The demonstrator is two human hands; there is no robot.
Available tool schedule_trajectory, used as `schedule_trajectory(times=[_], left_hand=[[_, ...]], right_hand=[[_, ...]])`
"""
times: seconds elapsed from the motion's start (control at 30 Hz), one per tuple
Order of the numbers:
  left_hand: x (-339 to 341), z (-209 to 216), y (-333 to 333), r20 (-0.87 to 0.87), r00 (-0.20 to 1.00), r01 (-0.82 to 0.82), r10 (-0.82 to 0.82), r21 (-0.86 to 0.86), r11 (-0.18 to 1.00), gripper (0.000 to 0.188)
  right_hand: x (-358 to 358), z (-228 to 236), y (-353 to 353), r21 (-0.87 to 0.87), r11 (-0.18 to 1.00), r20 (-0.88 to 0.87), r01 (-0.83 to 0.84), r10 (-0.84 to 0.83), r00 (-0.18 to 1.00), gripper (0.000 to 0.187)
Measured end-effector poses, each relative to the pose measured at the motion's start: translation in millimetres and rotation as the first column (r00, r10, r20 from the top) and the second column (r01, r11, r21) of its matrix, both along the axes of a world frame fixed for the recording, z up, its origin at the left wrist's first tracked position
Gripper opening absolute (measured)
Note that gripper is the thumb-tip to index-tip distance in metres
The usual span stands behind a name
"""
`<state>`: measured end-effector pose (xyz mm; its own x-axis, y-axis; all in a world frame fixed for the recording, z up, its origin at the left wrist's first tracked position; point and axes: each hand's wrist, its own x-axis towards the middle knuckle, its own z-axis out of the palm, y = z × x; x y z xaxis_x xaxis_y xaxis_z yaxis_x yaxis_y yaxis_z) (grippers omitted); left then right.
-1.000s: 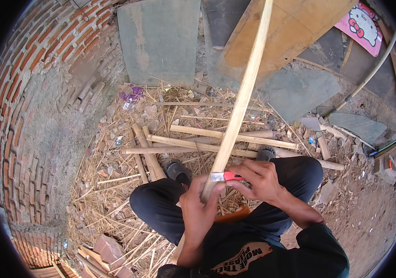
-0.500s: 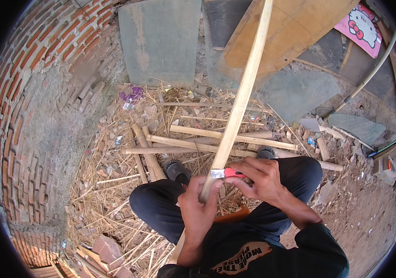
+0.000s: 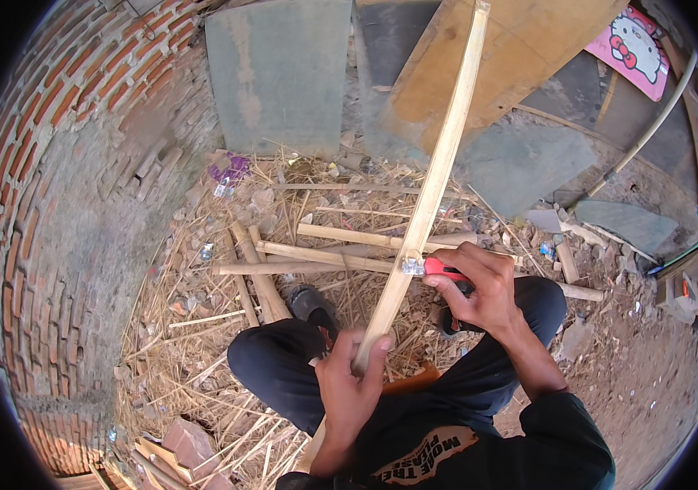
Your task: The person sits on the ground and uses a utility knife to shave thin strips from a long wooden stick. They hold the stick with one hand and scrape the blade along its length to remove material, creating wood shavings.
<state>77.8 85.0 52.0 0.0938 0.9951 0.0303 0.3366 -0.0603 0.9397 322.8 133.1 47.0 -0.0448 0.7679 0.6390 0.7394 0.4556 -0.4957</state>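
A long pale wooden strip (image 3: 439, 163) runs on a slant from the lower middle of the frame up to the top edge, right of centre, passing between the bent knees of the seated person. The slant seems to suit the work: the near part sits low by the body, where one hand can steady it, while the upper face is left bare for the blade. The left hand (image 3: 351, 380), at lower centre, wraps the strip from beneath, thumb along its right edge and fingers round its left — closed just as far as the strip's width allows. The right hand (image 3: 480, 286), right of centre, is curled firmly round the red handle of a small cutting tool (image 3: 440, 268), thumb and fingers pressed together on it, and the metal blade lies across the strip above the left hand; how deep it bites, if at all, I cannot tell. Keeping the hands apart along the strip probably leaves the blade room clear of the left fingers. Behind, mid-frame, cut lengths of wood (image 3: 349, 235) lie crosswise on straw-like litter (image 3: 202, 343), and a grey sheet (image 3: 280, 82) leans upright at upper centre-left, beside the brick wall (image 3: 55, 204).
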Motion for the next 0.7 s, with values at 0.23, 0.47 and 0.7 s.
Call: schedule_trajectory(times=[0.23, 0.47, 0.7], left_hand=[[-6, -6, -8, 0.024, 0.999, -0.026, 0.025, 0.020, 0.999, 0.017], [-15, -6, -15, -0.024, 0.999, -0.035, 0.034, -0.014, 0.999, 0.017], [-23, -11, -20, -0.027, 0.999, -0.039, 0.038, -0.043, 0.998, 0.017]], right_hand=[[7, 13, 2, -0.051, 0.998, 0.041, -0.039, 0.041, 0.998, 0.030], [10, 9, 11, -0.052, 0.996, 0.004, -0.065, 0.066, 0.998, 0.028], [12, 13, 18, -0.098, 0.993, -0.026, -0.059, 0.057, 0.998, 0.026]])
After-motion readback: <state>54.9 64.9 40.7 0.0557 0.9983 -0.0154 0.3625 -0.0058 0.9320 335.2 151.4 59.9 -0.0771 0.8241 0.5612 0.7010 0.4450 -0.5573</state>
